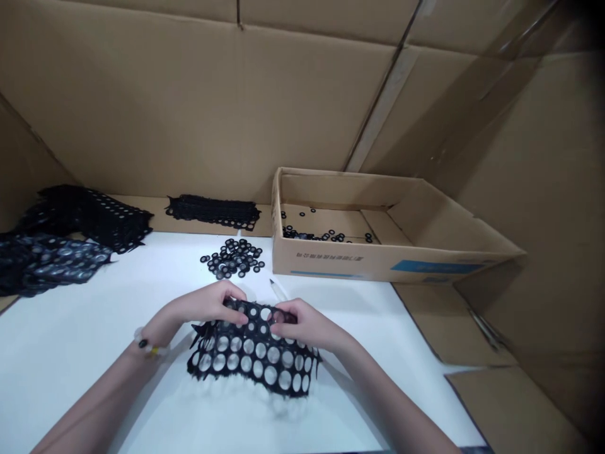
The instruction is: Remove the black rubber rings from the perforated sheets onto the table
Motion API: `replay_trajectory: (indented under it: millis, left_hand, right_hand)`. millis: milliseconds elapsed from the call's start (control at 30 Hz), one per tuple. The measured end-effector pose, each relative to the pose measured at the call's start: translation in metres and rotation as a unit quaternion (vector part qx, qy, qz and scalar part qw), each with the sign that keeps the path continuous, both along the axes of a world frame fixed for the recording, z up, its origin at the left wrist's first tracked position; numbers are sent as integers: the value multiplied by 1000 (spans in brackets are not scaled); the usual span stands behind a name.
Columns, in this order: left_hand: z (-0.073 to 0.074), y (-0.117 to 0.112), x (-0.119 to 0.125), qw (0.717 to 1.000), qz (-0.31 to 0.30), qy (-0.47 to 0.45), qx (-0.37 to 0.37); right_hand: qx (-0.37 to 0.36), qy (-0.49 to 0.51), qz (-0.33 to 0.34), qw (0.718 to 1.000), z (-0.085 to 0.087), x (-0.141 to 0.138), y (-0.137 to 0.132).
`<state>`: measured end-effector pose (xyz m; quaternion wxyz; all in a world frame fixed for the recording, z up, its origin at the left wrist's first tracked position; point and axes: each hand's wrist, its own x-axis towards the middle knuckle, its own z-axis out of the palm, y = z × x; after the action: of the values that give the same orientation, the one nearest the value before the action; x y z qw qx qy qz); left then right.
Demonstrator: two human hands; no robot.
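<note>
Gripping a perforated black sheet (253,356) with left hand (208,304) and right hand (302,326) (both pinching its edge)

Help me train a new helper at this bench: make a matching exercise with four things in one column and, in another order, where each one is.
Things:
1. Holed black sheet
2. Ring pile
3. Scattered rings
4. Black strip stack

Places:
A. Inside the cardboard box
B. On the cardboard ledge behind the table
C. Held by the left hand and right hand
D. On the white table

Pairs: 1-C, 2-D, 3-A, 4-B
</note>
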<state>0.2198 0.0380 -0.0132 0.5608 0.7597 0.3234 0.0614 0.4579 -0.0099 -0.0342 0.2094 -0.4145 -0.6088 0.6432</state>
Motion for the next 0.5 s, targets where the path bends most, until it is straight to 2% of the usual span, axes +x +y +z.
replay_trajectory:
  millis: [233, 300, 433, 500]
  left_hand:
    - [-9, 0, 5, 996, 22, 39, 81]
    - [-7, -2, 7, 988, 54, 37, 137]
    - [2, -15, 16, 930, 142, 37, 336]
    - [6, -24, 23, 920, 117, 63, 368]
  right_hand:
    - [17, -56, -17, 998, -7, -1, -2]
    - [8, -58, -24, 998, -8, 0, -2]
    - [10, -46, -62, 997, -9, 0, 0]
    - [19, -13, -75, 997, -9, -1, 0]
